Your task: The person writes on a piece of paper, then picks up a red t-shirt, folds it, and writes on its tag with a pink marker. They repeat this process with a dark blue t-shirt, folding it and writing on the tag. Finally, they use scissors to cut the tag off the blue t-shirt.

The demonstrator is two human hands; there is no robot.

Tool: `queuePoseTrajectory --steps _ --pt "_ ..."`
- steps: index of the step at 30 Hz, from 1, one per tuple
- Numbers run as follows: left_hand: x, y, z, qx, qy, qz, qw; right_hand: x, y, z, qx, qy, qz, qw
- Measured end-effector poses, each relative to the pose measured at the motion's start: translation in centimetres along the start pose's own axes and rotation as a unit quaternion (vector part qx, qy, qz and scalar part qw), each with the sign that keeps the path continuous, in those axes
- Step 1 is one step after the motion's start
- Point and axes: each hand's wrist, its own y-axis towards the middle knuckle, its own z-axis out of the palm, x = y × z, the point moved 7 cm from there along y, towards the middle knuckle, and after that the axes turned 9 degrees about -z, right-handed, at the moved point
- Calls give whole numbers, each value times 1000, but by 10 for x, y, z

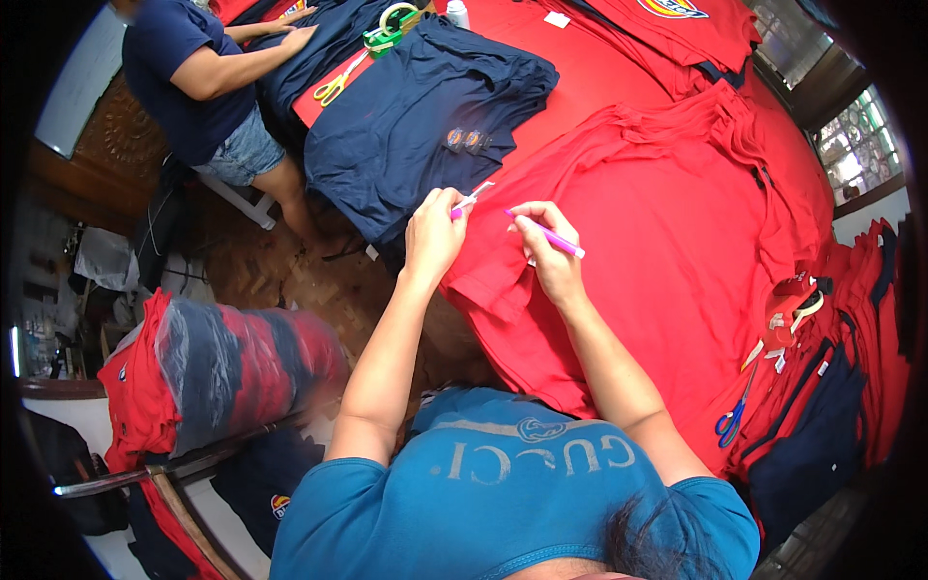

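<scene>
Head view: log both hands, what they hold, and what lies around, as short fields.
Left hand: holding a slim pink-and-white tool with a thin tip
Right hand: holding a pink pen-like tool
Near hands: red garment, navy garments
Scissors: yellow-handled pair far left; blue-handled pair at right
Co-worker: far left, hands at navy cloth
</scene>
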Motion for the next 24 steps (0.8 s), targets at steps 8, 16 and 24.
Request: queuePoseTrajectory --steps 8,16,24 --pt "-1 -7 10 154 -295 -150 931 -4 12 11 0 -28 -25 999" --pt "-15 -28 1 207 -345 -203 893 -2 6 9 -54 58 -93 993" --pt "-31 -52 -7 150 -182 -68 969 -24 -14 -23 -28 -14 26 999"
